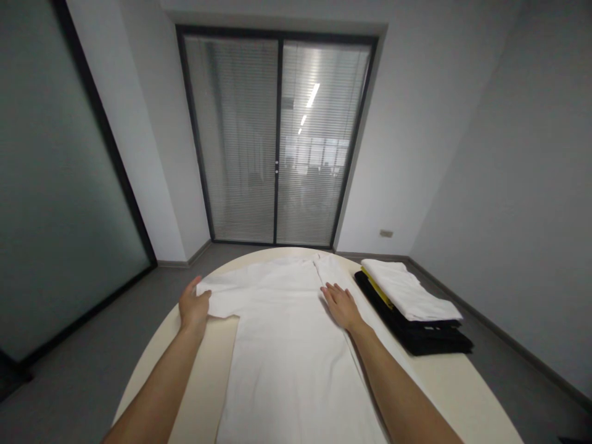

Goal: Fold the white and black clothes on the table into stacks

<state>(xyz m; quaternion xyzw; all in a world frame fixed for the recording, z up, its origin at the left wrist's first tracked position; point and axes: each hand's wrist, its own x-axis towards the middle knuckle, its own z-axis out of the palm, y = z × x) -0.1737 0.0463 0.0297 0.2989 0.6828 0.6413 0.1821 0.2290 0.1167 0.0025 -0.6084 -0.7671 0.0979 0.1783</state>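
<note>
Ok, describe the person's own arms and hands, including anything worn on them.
The left hand and right hand are ungloved, with no ring visible. The left forearm and right forearm are bare, narrowing toward the wrists; no sleeve, watch or bracelet shows.

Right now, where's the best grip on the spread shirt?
I'd pinch the outer end of the shirt's left-hand sleeve, coming from the left, thumb above: it juts from the body as a narrow, flat flap. The left hand is already there; the right hand lies open on the cloth farther right.
</note>
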